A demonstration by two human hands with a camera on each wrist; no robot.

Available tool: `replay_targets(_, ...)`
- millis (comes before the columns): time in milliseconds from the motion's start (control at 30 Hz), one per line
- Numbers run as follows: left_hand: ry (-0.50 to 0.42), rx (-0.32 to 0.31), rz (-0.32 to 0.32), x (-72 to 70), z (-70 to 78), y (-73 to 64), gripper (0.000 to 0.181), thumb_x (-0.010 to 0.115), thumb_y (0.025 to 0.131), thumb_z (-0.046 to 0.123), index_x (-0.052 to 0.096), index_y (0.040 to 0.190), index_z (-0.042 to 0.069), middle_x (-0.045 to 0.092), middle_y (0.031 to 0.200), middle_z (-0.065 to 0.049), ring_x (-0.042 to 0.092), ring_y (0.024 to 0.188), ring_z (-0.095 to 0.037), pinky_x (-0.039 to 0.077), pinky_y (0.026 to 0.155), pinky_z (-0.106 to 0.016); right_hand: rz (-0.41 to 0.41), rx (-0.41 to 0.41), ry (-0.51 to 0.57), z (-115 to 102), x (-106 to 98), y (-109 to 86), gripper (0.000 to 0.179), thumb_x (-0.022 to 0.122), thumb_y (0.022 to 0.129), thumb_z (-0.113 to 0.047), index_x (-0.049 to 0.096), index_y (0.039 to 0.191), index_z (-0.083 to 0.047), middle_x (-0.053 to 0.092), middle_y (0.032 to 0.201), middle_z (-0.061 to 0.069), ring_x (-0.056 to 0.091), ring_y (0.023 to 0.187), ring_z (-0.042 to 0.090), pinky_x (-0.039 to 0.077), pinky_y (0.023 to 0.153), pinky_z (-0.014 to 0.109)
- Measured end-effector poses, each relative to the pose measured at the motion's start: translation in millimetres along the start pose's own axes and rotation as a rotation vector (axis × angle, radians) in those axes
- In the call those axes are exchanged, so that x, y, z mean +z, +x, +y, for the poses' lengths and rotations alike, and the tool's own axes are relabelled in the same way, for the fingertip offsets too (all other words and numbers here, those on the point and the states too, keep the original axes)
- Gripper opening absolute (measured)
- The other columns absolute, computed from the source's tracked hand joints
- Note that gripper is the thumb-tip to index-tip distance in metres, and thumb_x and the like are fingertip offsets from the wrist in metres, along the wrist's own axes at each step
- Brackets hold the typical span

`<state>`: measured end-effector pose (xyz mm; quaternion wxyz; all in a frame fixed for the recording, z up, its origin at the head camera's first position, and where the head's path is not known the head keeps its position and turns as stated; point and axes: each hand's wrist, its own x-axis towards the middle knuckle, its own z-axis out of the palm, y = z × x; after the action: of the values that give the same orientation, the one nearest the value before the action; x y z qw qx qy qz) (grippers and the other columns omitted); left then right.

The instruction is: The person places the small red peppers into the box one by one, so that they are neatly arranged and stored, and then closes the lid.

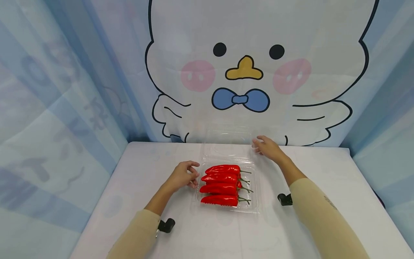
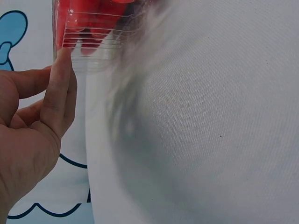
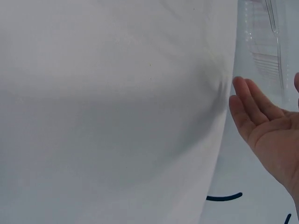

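Note:
Several glossy red chili peppers point(image 1: 223, 189) with green stems lie side by side in the base of a clear plastic clamshell box point(image 1: 255, 203), stems toward the right. The box's clear lid point(image 1: 228, 145) is raised at the far side. My left hand point(image 1: 182, 175) is at the box's left side; in the left wrist view its fingers point(image 2: 60, 88) reach the ribbed wall, fairly straight. Close to the lid's right edge is my right hand point(image 1: 268, 148). Its fingers point(image 3: 252, 100) are loosely extended near the lid point(image 3: 266, 51) in the right wrist view, and its thumb is mostly cut off.
The box stands on a table with a white cloth point(image 1: 207, 237). Behind the far edge hangs a curtain point(image 1: 242, 28) with a cartoon bird. Blue patterned curtains point(image 1: 58, 126) close off both sides. Dark wrist-camera mounts point(image 1: 166, 225) stick out from the sleeves.

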<state>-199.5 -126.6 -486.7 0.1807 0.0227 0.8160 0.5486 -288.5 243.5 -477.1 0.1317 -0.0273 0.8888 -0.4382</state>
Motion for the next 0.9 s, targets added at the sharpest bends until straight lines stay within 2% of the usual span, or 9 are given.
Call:
replay_targets(133,0.000,0.000,0.001,-0.3,0.8,0.0,0.042,0.068,0.096,0.000,0.059,0.137,0.000,0.064,0.096,-0.014,0.068,0.058,-0.017,0.063,0.057,-0.030,-0.007,0.012,0.073,1,0,4.3,0.066,0.037,0.113,-0.036,0.020,0.159,0.008,0.058,0.142,0.030,0.066,0.125,0.038,0.057,0.104,0.041)
replay_targets(300,-0.003,-0.001,0.005,-0.2,0.0,0.5,0.042,0.069,0.096,0.001,0.060,0.137,0.001,0.065,0.096,-0.013,0.068,0.058,-0.017,0.063,0.057,-0.030,-0.019,0.037,0.148,-1,-1,5.2,0.058,0.035,0.113,-0.027,0.025,0.158,0.008,0.058,0.142,0.031,0.068,0.120,0.032,0.060,0.097,0.030)
replay_targets(400,-0.005,0.003,0.002,-0.1,-1.3,1.4,0.042,0.069,0.096,0.001,0.059,0.137,0.001,0.065,0.096,-0.013,0.068,0.058,-0.017,0.063,0.057,-0.031,-0.024,0.038,0.147,-4,-2,3.7,0.055,0.035,0.111,-0.021,0.027,0.158,0.006,0.058,0.142,0.030,0.067,0.120,0.032,0.059,0.101,0.034)
replay_targets(567,-0.003,0.010,-0.001,0.1,-2.6,2.0,0.042,0.068,0.096,0.001,0.059,0.138,0.001,0.065,0.097,-0.014,0.069,0.058,-0.017,0.064,0.058,-0.031,-0.023,0.016,0.167,-7,-3,1.3,0.053,0.035,0.109,-0.015,0.029,0.158,0.004,0.058,0.141,0.031,0.064,0.124,0.040,0.053,0.110,0.045)
replay_targets(900,-0.003,0.002,0.000,-0.1,-1.8,1.5,0.042,0.068,0.096,0.001,0.059,0.138,0.001,0.065,0.097,-0.014,0.069,0.058,-0.017,0.064,0.058,-0.031,-0.023,-0.020,0.147,-11,-10,-2.0,0.047,0.039,0.112,-0.017,0.036,0.153,0.004,0.059,0.139,0.032,0.064,0.123,0.042,0.056,0.106,0.042)
